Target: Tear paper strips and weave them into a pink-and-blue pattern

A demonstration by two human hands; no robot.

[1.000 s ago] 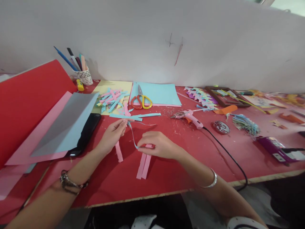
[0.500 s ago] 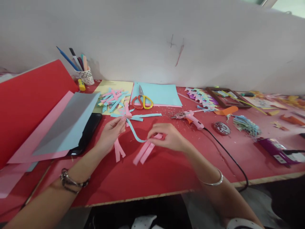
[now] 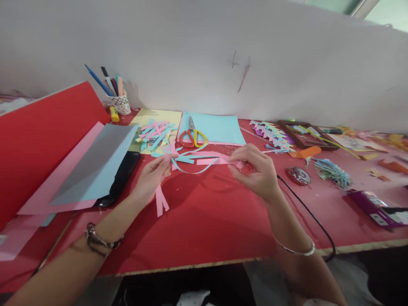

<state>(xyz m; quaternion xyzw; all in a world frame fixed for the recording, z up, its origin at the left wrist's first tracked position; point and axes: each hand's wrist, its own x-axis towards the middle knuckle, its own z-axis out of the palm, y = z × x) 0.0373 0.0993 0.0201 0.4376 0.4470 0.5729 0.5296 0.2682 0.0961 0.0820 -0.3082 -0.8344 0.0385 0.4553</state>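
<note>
My left hand (image 3: 152, 177) pinches the joint of woven blue and pink paper strips. From its fingertips blue paper strips (image 3: 195, 172) curve to the right in loose bows, and a forked pink tail (image 3: 161, 202) hangs below. My right hand (image 3: 259, 171) has thumb and fingers closed on a pink paper strip (image 3: 208, 160) that stretches left toward the blue ones. Which strips pass through which cannot be made out. The pink glue gun is hidden behind my right hand; only its black cord (image 3: 301, 208) shows.
Scissors (image 3: 191, 135) lie on the blue sheets (image 3: 219, 129) behind my hands, beside a pile of cut strips (image 3: 157, 132). A black phone (image 3: 119, 182) is partly under paper at left. Right are a round tin (image 3: 298, 175), a tassel (image 3: 333, 171) and a purple device (image 3: 371, 206).
My right hand has moved up and to the right with the pink strip, which now lies nearly level. The blue strip now bows in a loop. My left hand has barely moved.
</note>
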